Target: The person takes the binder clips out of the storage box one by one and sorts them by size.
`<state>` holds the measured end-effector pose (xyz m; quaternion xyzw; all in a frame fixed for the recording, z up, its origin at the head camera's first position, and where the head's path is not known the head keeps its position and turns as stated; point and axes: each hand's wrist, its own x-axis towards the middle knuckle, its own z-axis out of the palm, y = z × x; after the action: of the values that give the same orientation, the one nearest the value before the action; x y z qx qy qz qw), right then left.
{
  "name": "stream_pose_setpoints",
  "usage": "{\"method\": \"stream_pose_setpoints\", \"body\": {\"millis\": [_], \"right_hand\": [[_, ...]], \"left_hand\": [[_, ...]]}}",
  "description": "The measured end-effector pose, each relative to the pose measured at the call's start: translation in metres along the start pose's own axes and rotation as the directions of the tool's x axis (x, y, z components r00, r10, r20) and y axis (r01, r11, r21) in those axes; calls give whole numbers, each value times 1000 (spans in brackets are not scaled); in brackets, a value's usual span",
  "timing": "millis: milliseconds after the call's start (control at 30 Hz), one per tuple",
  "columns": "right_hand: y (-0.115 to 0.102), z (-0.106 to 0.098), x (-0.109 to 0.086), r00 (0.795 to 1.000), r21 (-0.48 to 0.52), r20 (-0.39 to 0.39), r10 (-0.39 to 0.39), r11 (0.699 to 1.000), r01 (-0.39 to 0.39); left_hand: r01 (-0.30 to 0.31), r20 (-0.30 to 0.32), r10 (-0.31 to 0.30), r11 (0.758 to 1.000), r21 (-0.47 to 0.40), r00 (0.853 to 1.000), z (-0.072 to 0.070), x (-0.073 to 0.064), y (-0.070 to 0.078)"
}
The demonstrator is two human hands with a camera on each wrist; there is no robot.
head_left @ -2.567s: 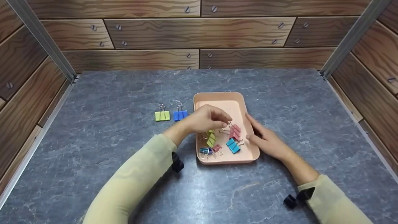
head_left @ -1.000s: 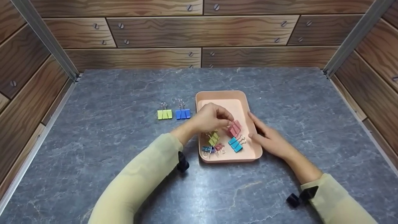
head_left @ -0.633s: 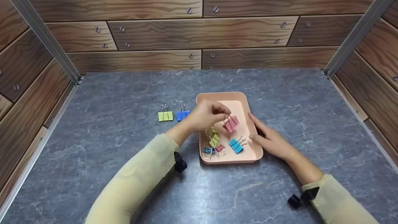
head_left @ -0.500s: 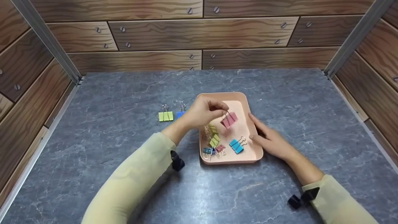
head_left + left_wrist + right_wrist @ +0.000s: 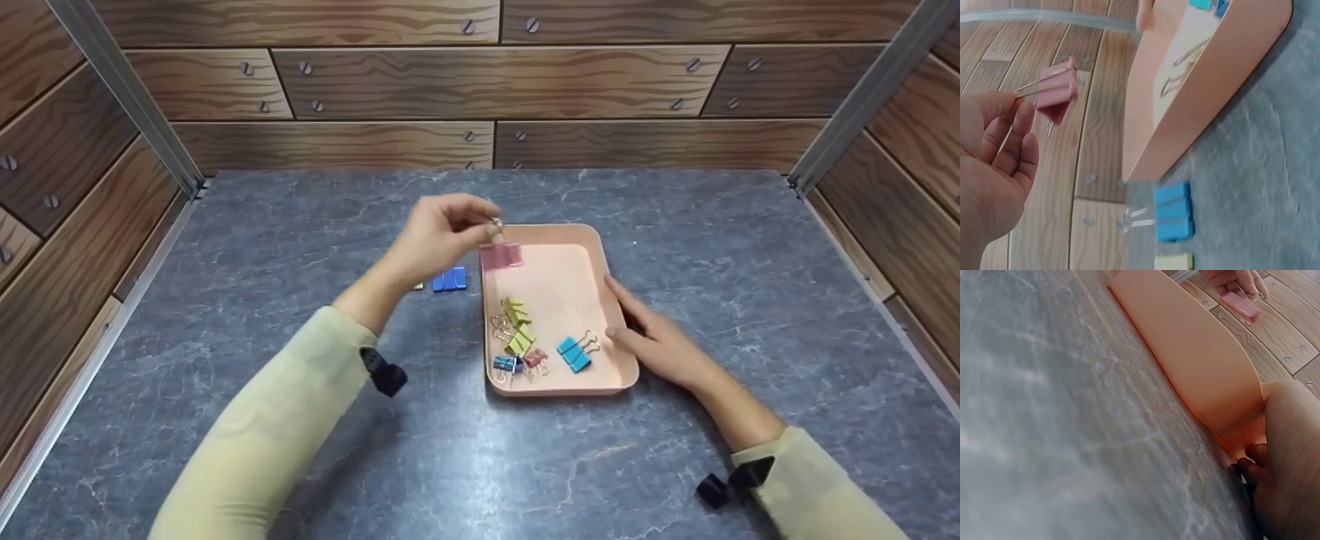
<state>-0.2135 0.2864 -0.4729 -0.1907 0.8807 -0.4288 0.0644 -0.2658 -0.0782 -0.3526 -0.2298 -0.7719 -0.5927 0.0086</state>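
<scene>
My left hand (image 5: 442, 232) pinches a large pink binder clip (image 5: 501, 256) by its wire handle, raised over the tray's far left rim. The left wrist view shows this pink clip (image 5: 1057, 93) dangling from thumb and fingers, body away from the palm. With my right hand (image 5: 656, 337) I hold the right side of the peach tray (image 5: 555, 388), thumb at the rim and fingers along the outer wall. Inside lie yellow-green binder clips (image 5: 519, 341), a light blue one (image 5: 576, 354), a small pink one (image 5: 535, 358) and small dark blue ones (image 5: 507, 364).
A blue binder clip (image 5: 449, 279) lies on the grey marbled table (image 5: 300, 262) just left of the tray. Beside it, a yellow-green clip (image 5: 1174, 262) is mostly hidden by my left hand in the head view. Wood-patterned walls (image 5: 382, 82) enclose the table.
My left hand has taken the large pink clip by its handle, lifted it from the tray and carried it left and away from me. The right hand stays at the tray.
</scene>
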Motion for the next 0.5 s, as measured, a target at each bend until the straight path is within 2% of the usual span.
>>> {"method": "stream_pose_setpoints", "body": {"millis": [267, 500], "right_hand": [[-2, -3, 3, 1000, 7, 2, -5, 1000, 5], [-1, 0, 0, 1000, 17, 4, -4, 1000, 4]], "left_hand": [[42, -102, -38, 999, 30, 994, -41, -11, 2], [60, -165, -47, 995, 78, 985, -70, -22, -5]]}}
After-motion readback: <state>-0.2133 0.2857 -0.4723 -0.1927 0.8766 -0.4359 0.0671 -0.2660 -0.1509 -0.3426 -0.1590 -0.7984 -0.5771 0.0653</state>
